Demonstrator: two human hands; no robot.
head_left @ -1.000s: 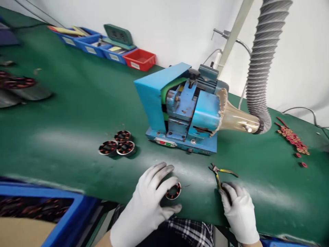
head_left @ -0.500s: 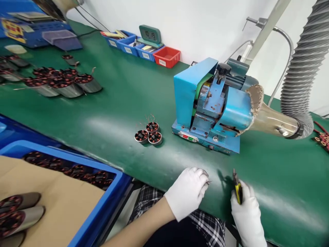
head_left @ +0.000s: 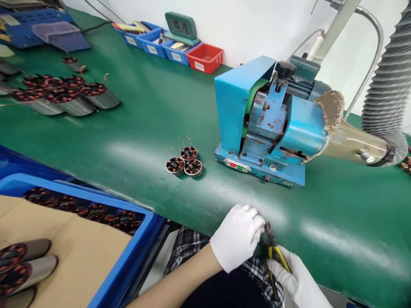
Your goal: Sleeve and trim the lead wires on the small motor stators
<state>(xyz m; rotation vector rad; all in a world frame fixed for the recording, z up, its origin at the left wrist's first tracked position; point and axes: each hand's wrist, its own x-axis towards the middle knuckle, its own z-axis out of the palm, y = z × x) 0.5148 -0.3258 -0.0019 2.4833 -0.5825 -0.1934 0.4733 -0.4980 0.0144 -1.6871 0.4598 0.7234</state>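
My left hand [head_left: 239,237], in a white glove, is closed near the table's front edge around a piece mostly hidden by the fingers; only a bit of it shows at the fingertips. My right hand [head_left: 297,276], also gloved, grips yellow-handled pliers [head_left: 272,246]. The handles are spread, and the jaws are right beside my left fingertips; whether they touch the held piece is unclear. Three round wound coil parts [head_left: 193,168] with thin wires stand together on the green table [head_left: 144,128], left of the blue machine [head_left: 260,128].
A blue crate [head_left: 146,222] with brown sheet and coil parts is at the lower left. More metal cylinders [head_left: 75,105] stand at the upper left. Small blue bins, a red bin [head_left: 205,57] and a clock [head_left: 180,26] line the wall. A grey hose [head_left: 387,85] hangs at right.
My right hand has moved left, bringing the pliers to my left fingertips, and their handles have spread. My left hand stays nearly in place. The view has shifted slightly.
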